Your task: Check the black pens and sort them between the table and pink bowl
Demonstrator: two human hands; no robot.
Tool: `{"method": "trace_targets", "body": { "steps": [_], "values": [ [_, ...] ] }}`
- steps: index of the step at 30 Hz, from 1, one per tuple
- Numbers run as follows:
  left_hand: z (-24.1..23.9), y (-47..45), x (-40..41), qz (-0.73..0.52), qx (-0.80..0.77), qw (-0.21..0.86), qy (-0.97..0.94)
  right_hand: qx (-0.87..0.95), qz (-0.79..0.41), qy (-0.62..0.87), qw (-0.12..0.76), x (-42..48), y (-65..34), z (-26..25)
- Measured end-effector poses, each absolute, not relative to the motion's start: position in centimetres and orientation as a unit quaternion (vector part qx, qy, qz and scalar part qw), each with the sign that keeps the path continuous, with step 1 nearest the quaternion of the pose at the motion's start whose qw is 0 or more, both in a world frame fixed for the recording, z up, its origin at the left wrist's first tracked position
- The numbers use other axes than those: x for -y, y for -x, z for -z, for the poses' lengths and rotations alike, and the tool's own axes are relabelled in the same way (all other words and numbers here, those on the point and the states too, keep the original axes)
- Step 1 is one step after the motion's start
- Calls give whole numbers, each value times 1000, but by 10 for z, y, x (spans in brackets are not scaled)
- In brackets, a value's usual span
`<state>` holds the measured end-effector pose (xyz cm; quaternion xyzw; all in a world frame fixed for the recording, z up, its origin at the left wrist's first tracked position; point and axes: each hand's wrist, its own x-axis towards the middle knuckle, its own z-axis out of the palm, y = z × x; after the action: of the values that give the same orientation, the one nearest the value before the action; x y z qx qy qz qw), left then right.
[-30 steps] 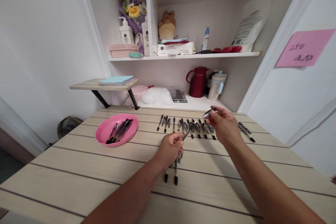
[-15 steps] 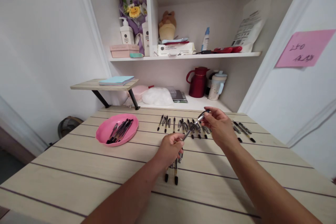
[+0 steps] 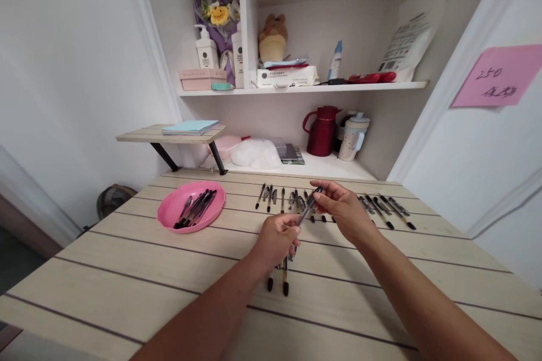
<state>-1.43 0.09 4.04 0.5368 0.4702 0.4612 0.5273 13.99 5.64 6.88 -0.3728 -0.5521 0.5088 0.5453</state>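
Note:
A pen (image 3: pixel 307 210) with a clear barrel and a dark top slants between my hands above the table. My left hand (image 3: pixel 277 240) is closed round its lower end. At the upper end, the thumb and fingers of my right hand (image 3: pixel 339 206) pinch the dark capped part. Below my left hand lie pen parts with black ends (image 3: pixel 285 287), partly covered by that hand. Behind both hands runs a row of pen parts, slim refills (image 3: pixel 283 200) and clear caps (image 3: pixel 291 198) among them; my right hand hides some of the row.
To the left, a pink bowl (image 3: pixel 163 220) holds several pens (image 3: pixel 197 208). More pen parts (image 3: pixel 383 211) lie at the right on the slatted table (image 3: pixel 169 293). A small raised stand (image 3: pixel 127 136) bears blue paper. A red jug (image 3: pixel 322 132) and a cup (image 3: pixel 351 138) stand behind.
My right hand has moved left and slightly down toward my left hand, and less of the pen shows between them. More of the row at the right is uncovered.

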Motion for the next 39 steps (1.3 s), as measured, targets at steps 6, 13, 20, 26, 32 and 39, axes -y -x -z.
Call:
{"method": "trace_targets", "body": {
  "steps": [6, 13, 20, 26, 32, 39],
  "values": [
    [-35, 15, -1, -482, -491, 420, -592, 554, -506, 375, 545, -55, -137, -67],
    [-41, 20, 3, -495, -473, 248, -686, 555, -483, 402, 545, -56, -137, -64],
    [-39, 17, -4, -489, -480, 505, -525, 535, -574, 332, 524, -56, -145, -70],
    [-36, 17, -4, -507, -497, 483, -513, 519, -547, 385, 531, -61, -146, -66],
    [-35, 17, -5, -508, -492, 488, -511, 519, -598, 327, 516, -60, -148, -66],
    [-40, 16, -1, -505, -482, 505, -508, 532, -593, 323, 511, -61, -151, -67]
  ]
}}
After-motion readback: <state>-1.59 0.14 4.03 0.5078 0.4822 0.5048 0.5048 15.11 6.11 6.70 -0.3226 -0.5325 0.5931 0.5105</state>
